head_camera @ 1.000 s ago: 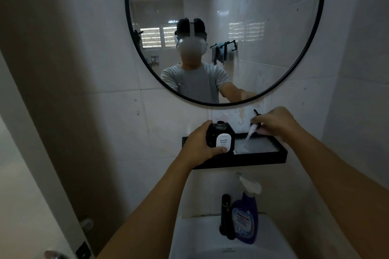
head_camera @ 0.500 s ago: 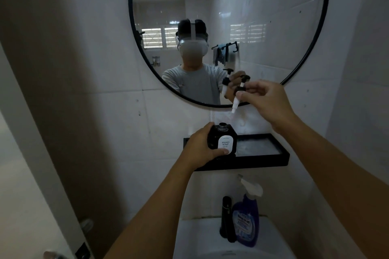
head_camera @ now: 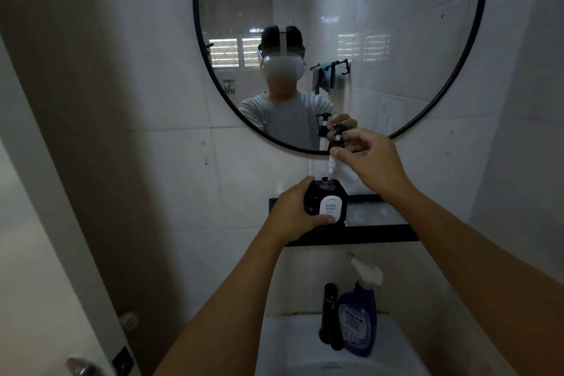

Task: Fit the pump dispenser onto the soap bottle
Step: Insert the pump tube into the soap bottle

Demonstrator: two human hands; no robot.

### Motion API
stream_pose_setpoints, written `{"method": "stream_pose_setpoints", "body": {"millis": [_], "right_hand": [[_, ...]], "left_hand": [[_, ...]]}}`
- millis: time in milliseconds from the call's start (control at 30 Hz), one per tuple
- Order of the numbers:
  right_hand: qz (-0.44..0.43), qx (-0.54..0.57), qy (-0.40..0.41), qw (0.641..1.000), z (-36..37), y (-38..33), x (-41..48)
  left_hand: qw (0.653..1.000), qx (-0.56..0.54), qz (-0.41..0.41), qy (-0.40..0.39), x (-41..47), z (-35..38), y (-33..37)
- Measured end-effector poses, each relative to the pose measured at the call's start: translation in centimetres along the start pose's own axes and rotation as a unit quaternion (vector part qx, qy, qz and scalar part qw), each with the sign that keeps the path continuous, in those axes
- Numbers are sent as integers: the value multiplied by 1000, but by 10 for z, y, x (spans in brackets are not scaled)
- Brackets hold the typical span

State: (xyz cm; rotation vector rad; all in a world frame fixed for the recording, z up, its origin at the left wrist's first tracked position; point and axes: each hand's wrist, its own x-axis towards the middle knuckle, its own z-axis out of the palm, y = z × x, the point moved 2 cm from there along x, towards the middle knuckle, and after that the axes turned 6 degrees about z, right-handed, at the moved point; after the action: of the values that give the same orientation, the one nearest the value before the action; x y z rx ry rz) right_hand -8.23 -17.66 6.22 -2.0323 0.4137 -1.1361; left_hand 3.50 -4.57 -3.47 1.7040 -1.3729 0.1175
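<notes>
Black plastic makes up the soap bottle (head_camera: 326, 203), a squat square body with a white label reading HAND SOAP, standing on the left end of a black wall shelf (head_camera: 381, 233). The left hand (head_camera: 293, 213) wraps it from the 9 o'clock side, fingers curled behind and thumb pressed across the front just under the label. At the bottle's 12 o'clock, the pump dispenser (head_camera: 332, 162) hangs nearly upright, tilted a little toward 1 o'clock, with its white tube reaching down to the threaded neck; the tip seems to sit just inside the opening, though the dim light makes that hard to confirm. The right hand (head_camera: 367, 159) pinches the pump's upper part between thumb and fingertips, coming in from 3 o'clock, and the black head is mostly hidden by those fingers. A round black-framed mirror (head_camera: 335, 49) at 12 o'clock of the shelf reflects a person in a grey shirt and the held pump. At 6 o'clock of the shelf, a blue spray bottle (head_camera: 358, 319) with a white trigger stands on the rim of a white sink (head_camera: 290, 345), touching or just beside a black faucet (head_camera: 329, 314) at its 9 o'clock.
</notes>
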Motion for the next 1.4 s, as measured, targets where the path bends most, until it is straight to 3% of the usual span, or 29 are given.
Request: {"method": "stream_pose_setpoints", "body": {"millis": [867,1200,1400], "right_hand": [[-9,-47,-44,998,22,21,-15],[-5,-32,-55,998,28,36,-26],[43,24,-66,997,36,50,-32]], "left_hand": [[1000,6,15,9,-3,-2,5],[1000,17,20,9,-2,-2,5],[1000,11,20,9,-3,-2,6]]}}
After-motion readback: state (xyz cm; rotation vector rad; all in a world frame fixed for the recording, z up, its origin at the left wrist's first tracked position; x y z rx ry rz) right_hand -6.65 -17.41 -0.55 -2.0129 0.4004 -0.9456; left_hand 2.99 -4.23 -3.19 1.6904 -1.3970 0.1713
